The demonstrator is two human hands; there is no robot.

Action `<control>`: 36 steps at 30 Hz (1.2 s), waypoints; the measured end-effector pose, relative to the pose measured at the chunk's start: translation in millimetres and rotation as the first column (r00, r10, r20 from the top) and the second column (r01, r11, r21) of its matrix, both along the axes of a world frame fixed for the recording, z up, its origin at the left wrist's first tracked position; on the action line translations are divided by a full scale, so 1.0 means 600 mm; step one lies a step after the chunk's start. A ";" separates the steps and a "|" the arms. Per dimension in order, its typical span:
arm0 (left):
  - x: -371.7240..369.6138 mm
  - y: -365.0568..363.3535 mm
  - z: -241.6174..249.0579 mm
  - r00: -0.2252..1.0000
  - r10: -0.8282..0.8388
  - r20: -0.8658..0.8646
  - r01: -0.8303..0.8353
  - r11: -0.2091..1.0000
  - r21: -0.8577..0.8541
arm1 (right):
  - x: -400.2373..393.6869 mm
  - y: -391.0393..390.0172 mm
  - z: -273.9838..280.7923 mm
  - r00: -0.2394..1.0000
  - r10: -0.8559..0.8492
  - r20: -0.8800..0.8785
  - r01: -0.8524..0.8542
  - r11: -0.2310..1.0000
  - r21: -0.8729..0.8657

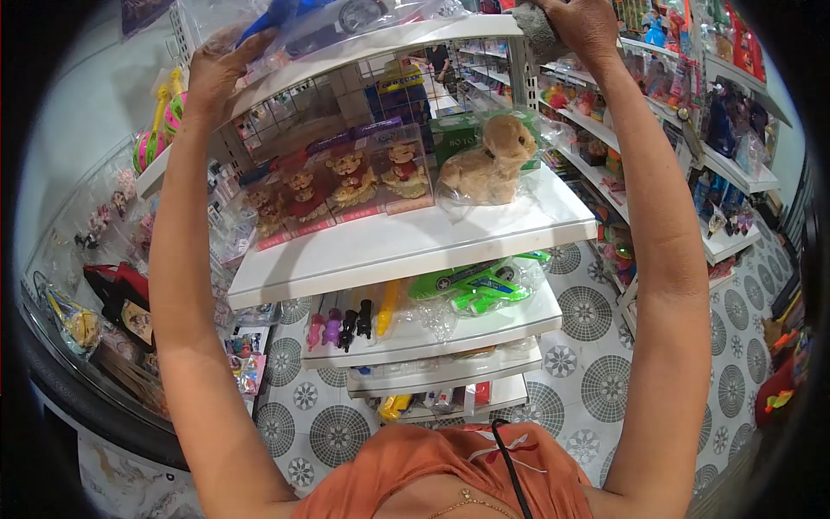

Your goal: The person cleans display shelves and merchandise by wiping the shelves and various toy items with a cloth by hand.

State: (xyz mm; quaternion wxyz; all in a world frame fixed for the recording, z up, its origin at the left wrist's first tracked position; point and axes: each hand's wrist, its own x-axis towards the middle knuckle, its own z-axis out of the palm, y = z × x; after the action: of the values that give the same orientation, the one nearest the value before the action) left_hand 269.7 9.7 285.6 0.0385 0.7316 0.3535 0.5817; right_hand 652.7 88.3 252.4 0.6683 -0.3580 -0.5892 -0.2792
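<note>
Both arms reach up to the top shelf [406, 39]. My left hand [216, 69] is at its left end, fingers closed on the clear plastic wrap of a blue toy [290, 13]. At the right end, my right hand [581, 30] holds a grey cloth [538, 33] against the shelf's corner. On the white shelf [415, 251] below stand boxed figurines [350, 182] in a row and a tan plush animal [493, 164] in clear plastic, with a green box [450, 130] behind.
Lower shelves hold a green toy plane [475, 285] and small dark and pink figures [348, 329]. Packed goods hang at the left, with a red and black bag [121, 294]. More stocked shelves [735, 169] line the right, over a patterned tile floor [596, 381].
</note>
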 end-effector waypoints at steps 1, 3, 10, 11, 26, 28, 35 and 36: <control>-0.001 0.007 0.000 0.999 -0.038 -0.002 0.038 0.998 0.049 | 0.000 0.000 0.000 1.000 0.015 -0.007 -0.015 1.000 -0.005; -0.006 0.009 -0.001 0.998 -0.059 -0.021 0.059 0.998 0.019 | -0.002 -0.004 -0.001 0.999 0.046 -0.018 -0.046 0.999 -0.019; -0.018 -0.058 -0.027 0.981 0.180 0.074 -0.193 0.947 0.257 | -0.003 -0.007 -0.002 1.000 0.009 -0.002 -0.009 1.000 -0.006; -0.022 -0.071 -0.036 0.967 0.169 0.192 -0.226 0.915 0.334 | -0.002 -0.007 -0.002 0.999 0.036 -0.001 -0.036 0.999 -0.008; 0.282 -0.353 -0.253 0.761 -0.533 -0.369 0.399 0.834 -0.381 | -0.004 -0.027 -0.004 1.000 0.000 0.027 0.000 1.000 -0.008; 0.283 -0.358 -0.263 0.752 -0.553 -0.360 0.401 0.816 -0.416 | -0.013 -0.015 -0.005 0.998 0.045 0.036 -0.044 0.999 -0.008; 0.283 -0.364 -0.268 0.716 -0.615 -0.330 0.416 0.756 -0.505 | -0.009 0.003 -0.007 0.975 0.223 0.022 -0.222 0.975 -0.017; 0.283 -0.363 -0.269 0.706 -0.627 -0.329 0.418 0.744 -0.521 | -0.008 0.005 -0.005 0.982 0.187 0.035 -0.186 0.982 -0.028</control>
State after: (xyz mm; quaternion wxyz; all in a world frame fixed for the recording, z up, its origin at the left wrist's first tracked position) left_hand 439.5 -208.0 123.9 0.2680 0.8982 0.2370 0.2553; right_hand 648.1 91.1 249.6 0.6758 -0.3043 -0.6360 -0.2149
